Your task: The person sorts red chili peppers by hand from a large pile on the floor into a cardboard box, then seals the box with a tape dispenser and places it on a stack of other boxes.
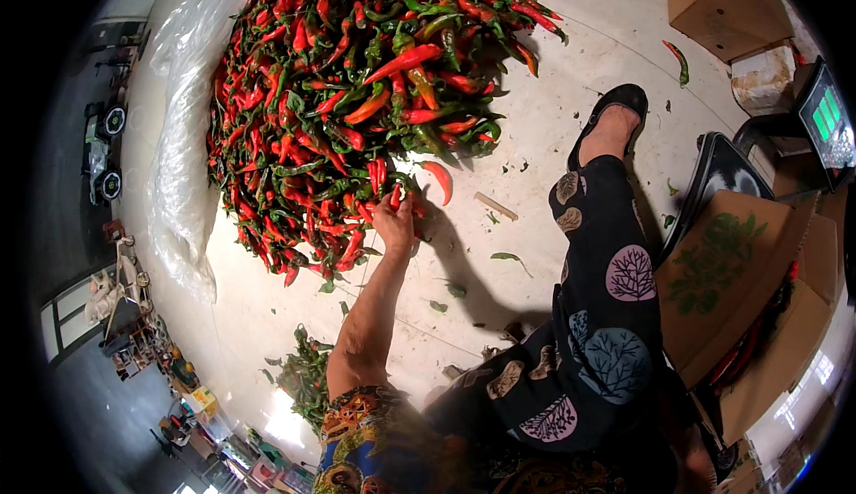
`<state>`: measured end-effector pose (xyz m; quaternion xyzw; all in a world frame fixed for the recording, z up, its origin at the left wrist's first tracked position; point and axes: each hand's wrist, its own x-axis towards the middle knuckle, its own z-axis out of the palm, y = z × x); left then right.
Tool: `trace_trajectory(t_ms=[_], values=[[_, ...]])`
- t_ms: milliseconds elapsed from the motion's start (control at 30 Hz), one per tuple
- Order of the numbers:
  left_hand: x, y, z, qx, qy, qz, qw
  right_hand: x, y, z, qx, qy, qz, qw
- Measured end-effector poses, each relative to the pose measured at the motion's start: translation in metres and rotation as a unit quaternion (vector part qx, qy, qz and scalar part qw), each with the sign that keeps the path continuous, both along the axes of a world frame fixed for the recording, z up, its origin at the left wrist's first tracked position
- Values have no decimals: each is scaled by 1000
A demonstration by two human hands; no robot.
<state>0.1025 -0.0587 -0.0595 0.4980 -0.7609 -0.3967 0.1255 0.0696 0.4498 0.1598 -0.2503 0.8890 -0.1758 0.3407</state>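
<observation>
A big heap of red and green chili peppers (330,93) covers the floor ahead of me. My left hand (394,219) reaches to the near right edge of the heap, its fingers closed on a red chili pepper (382,174). A single red chili pepper (438,181) lies on the floor just right of that hand. Part of my right hand (699,465) shows low at the lower right, in shadow beside a cardboard box; its fingers are hidden, and whether it holds anything I cannot make out.
Clear plastic sheeting (183,146) runs along the heap's left side. An open cardboard box (727,258) holding red peppers stands at my right, by a scale with a lit display (827,118). Another box (731,12) sits farther off. Green scraps (303,374) are piled near my left arm.
</observation>
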Motion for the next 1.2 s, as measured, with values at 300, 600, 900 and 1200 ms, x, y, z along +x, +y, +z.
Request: trace_trajectory(t_ms=[300, 600, 900, 1200], values=[[-13, 6, -8, -46, -56, 2, 997, -7, -3, 6, 6, -24, 18, 1000], [-15, 11, -4, 22, -2, 24, 999, -12, -8, 14, 20, -40, 28, 999], [-4, 30, 8, 24, -78, -6, 997, -19, -10, 28, 25, -49, 47, 997], [-27, 57, 116, 397, 139, -89, 903, -24, -17, 39, 16, -104, 45, 993]])
